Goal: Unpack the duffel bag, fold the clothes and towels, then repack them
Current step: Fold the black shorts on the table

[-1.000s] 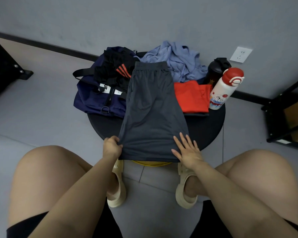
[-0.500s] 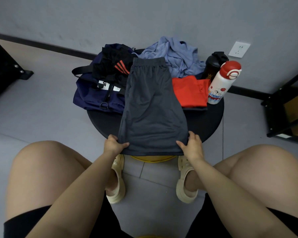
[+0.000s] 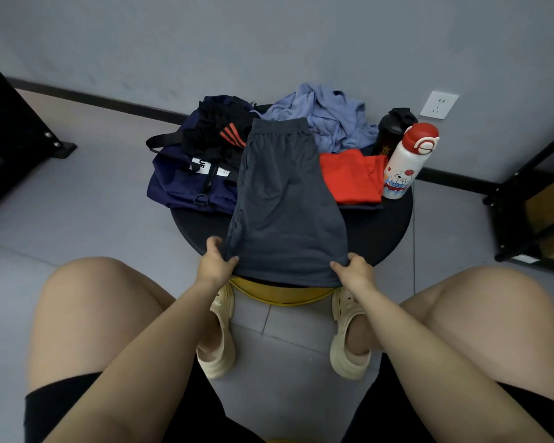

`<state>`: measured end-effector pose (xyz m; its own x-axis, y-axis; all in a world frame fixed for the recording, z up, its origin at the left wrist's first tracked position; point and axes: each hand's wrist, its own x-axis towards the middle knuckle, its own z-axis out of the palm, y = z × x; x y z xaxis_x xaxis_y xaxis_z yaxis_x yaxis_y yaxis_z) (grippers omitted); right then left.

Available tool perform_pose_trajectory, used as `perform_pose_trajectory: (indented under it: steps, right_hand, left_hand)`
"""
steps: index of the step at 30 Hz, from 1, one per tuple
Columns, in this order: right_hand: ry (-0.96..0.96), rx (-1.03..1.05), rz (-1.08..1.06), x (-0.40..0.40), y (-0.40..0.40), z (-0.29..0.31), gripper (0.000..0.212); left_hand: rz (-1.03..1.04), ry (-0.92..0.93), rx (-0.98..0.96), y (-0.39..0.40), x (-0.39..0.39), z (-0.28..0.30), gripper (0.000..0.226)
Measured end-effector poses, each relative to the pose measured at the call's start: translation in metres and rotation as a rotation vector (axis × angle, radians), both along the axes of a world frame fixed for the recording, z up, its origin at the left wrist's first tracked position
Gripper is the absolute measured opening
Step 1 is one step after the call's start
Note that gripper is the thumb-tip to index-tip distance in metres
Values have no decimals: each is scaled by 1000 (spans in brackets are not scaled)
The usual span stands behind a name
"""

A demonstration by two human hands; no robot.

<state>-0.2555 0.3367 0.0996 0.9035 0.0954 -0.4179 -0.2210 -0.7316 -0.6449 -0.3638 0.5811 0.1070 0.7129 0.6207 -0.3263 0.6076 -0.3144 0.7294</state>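
Shorts [image 3: 285, 199]: dark grey, thin matte knit, already halved lengthwise, lying flat between both hands, elastic waistband at far end. Right hand [image 3: 354, 270] was flat, smoothing the hem a second ago; now pinches the right hem corner. Left hand [image 3: 213, 262] still pinches the left corner. Likely set to fold hem toward waistband. Beyond left hand: navy duffel bag [image 3: 186, 187], limp, with black clothes on top. Beyond right hand: folded red garment [image 3: 349, 177], crumpled blue cloth [image 3: 327, 119].
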Motion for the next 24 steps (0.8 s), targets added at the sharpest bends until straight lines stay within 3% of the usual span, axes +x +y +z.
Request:
perform_pose_trajectory:
  steps: [4,7,10,12,15,20,24]
  right_hand:
    - [-122,161,-73,-4,-1,19,39]
    - [-253,282,-36,-4,-3,29,35]
    - [-226,321,29,6,-4,34,22]
    - [-131,345,120,13,-4,43,39]
    - [-98,250,258,22,-1,52,57]
    - [-321,64,317,36,-2,61,36]
    - [-542,2,339,44,-7,63,25]
  left_hand:
    - [-50,-177,-68,5,2,9,6]
    - [-72,-222,-155,7,2,23,5]
    - [-167,-188,-206,13,2,38,41]
    - [-234,-125,-117,18,5,46,52]
    - [-209,-157,122,23,15,54,39]
    - [-154,-200,249,30,33,63,19]
    - [-230,-208,327,35,36,67,23]
